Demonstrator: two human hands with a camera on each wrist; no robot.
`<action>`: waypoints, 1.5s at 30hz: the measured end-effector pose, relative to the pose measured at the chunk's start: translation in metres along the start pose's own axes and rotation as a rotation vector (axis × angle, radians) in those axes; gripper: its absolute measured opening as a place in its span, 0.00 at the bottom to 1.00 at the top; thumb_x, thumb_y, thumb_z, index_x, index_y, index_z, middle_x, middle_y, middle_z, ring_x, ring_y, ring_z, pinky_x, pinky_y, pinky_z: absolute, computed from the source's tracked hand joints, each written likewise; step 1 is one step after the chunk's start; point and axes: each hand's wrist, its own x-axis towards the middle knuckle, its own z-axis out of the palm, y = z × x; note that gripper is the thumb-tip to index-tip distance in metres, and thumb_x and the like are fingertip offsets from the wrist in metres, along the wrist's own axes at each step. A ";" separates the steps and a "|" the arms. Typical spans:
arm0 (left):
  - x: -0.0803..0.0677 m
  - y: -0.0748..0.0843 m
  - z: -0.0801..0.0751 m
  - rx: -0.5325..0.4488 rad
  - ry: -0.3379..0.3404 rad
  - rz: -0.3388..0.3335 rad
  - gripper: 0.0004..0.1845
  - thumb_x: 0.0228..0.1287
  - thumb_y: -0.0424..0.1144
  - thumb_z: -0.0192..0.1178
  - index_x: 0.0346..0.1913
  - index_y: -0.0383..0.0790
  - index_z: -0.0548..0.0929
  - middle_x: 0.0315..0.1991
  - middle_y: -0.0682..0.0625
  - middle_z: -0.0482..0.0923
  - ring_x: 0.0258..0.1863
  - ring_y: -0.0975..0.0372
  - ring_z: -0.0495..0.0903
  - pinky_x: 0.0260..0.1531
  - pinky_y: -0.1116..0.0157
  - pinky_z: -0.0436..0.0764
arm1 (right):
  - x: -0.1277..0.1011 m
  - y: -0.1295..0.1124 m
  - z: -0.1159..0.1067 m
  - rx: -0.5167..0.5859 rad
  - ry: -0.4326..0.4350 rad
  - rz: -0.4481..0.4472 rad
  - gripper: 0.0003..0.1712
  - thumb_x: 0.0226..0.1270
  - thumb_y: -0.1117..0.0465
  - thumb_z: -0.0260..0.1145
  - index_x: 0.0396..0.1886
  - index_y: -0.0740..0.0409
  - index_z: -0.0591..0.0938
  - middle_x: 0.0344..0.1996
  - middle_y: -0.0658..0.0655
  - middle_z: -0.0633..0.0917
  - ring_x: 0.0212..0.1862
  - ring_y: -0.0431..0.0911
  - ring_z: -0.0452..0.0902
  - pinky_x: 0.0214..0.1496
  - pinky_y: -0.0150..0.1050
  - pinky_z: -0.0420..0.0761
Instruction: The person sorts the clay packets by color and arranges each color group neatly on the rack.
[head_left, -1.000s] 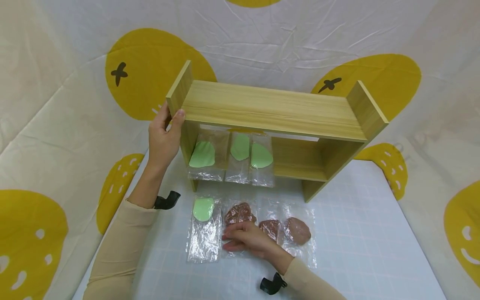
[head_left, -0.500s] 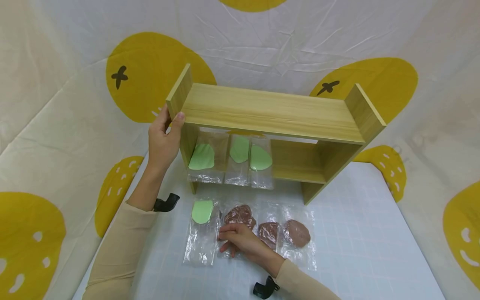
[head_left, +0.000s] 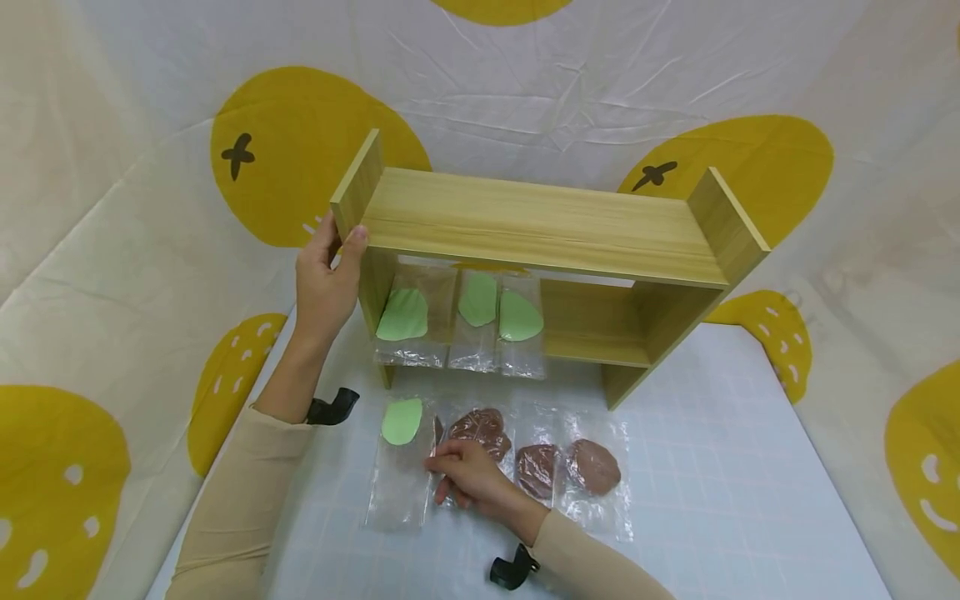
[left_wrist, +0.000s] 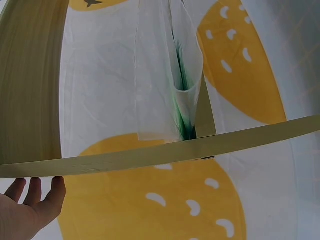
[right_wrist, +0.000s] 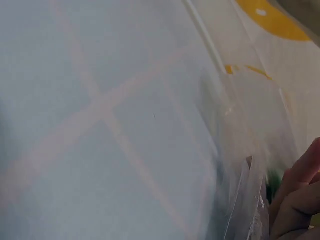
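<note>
A clear bag with a brown piece (head_left: pixel 480 431) lies near the counter's front edge and is pinched at its left edge by the curled fingers of the right hand (head_left: pixel 467 477). Just left lies a green-piece bag (head_left: pixel 401 461). The wooden shelf (head_left: pixel 540 225), toward the counter's back edge, is gripped at its upper left corner by the left hand (head_left: pixel 324 279).

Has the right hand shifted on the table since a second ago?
Yes. The right hand has slid left across the brown packet, toward the green packet lying beside it.

Bright, even, soft-shadowed light; sharp head view, blurred close-up right wrist view.
</note>
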 end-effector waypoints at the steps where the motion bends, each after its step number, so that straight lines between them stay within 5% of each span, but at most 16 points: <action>1: 0.000 0.000 0.000 0.001 -0.001 -0.002 0.22 0.75 0.44 0.56 0.69 0.45 0.76 0.60 0.48 0.79 0.59 0.58 0.75 0.53 0.61 0.78 | -0.001 -0.001 0.000 0.008 -0.004 -0.002 0.08 0.67 0.64 0.68 0.38 0.65 0.80 0.18 0.55 0.81 0.09 0.37 0.65 0.08 0.28 0.57; 6: -0.001 0.000 0.000 0.000 0.001 -0.001 0.23 0.75 0.44 0.56 0.70 0.47 0.75 0.61 0.48 0.78 0.59 0.58 0.75 0.52 0.62 0.78 | -0.008 -0.006 -0.005 0.015 0.004 -0.049 0.07 0.68 0.64 0.65 0.38 0.65 0.78 0.17 0.54 0.77 0.11 0.38 0.64 0.10 0.29 0.57; 13: -0.001 0.001 0.001 -0.003 0.004 0.009 0.23 0.75 0.42 0.57 0.71 0.48 0.74 0.61 0.48 0.78 0.59 0.57 0.75 0.52 0.62 0.78 | -0.009 -0.013 -0.019 -0.096 0.069 -0.156 0.08 0.70 0.64 0.63 0.38 0.67 0.79 0.22 0.49 0.74 0.21 0.42 0.68 0.22 0.35 0.73; 17: -0.001 0.001 0.001 0.000 0.003 0.013 0.23 0.75 0.42 0.57 0.70 0.47 0.74 0.61 0.48 0.78 0.59 0.57 0.75 0.53 0.62 0.78 | -0.008 -0.014 -0.025 -0.083 0.093 -0.175 0.07 0.68 0.66 0.64 0.36 0.68 0.79 0.23 0.48 0.73 0.25 0.39 0.66 0.25 0.33 0.70; 24: -0.001 0.001 0.001 0.010 0.006 0.018 0.23 0.75 0.41 0.57 0.71 0.46 0.74 0.61 0.47 0.78 0.59 0.58 0.75 0.54 0.62 0.77 | -0.005 -0.011 -0.029 0.070 0.008 -0.139 0.12 0.63 0.72 0.64 0.44 0.69 0.74 0.19 0.46 0.75 0.19 0.35 0.62 0.20 0.29 0.63; 29: -0.001 0.001 0.001 0.005 0.004 0.014 0.24 0.75 0.42 0.56 0.71 0.46 0.74 0.61 0.47 0.78 0.59 0.58 0.75 0.54 0.62 0.77 | -0.005 -0.008 -0.029 0.181 -0.030 -0.073 0.29 0.63 0.77 0.62 0.63 0.76 0.67 0.28 0.53 0.84 0.24 0.38 0.76 0.28 0.33 0.82; 32: -0.001 0.001 0.001 0.005 0.007 0.013 0.24 0.75 0.42 0.56 0.71 0.46 0.74 0.62 0.48 0.77 0.60 0.58 0.74 0.55 0.61 0.77 | -0.005 -0.008 -0.029 0.200 -0.042 -0.030 0.32 0.65 0.77 0.61 0.68 0.73 0.65 0.30 0.55 0.83 0.23 0.38 0.76 0.30 0.36 0.84; 36: -0.001 0.002 0.001 0.002 0.008 0.009 0.24 0.75 0.41 0.57 0.71 0.46 0.73 0.62 0.48 0.77 0.60 0.58 0.74 0.56 0.60 0.76 | -0.005 -0.008 -0.032 0.171 -0.040 -0.013 0.34 0.64 0.76 0.62 0.70 0.69 0.65 0.26 0.52 0.80 0.19 0.37 0.74 0.19 0.30 0.77; 40: -0.001 0.004 0.001 -0.007 0.007 0.009 0.24 0.75 0.40 0.57 0.71 0.45 0.74 0.62 0.47 0.77 0.59 0.57 0.74 0.55 0.61 0.77 | -0.005 -0.008 -0.037 0.211 -0.064 -0.015 0.35 0.64 0.78 0.60 0.72 0.67 0.64 0.26 0.52 0.80 0.20 0.37 0.77 0.20 0.29 0.77; 45: -0.001 0.004 0.001 -0.012 0.009 0.012 0.23 0.75 0.40 0.57 0.70 0.44 0.74 0.61 0.46 0.78 0.59 0.57 0.74 0.56 0.61 0.76 | -0.011 -0.010 -0.048 0.233 -0.105 -0.018 0.37 0.65 0.79 0.58 0.74 0.64 0.63 0.25 0.49 0.77 0.19 0.34 0.67 0.20 0.26 0.70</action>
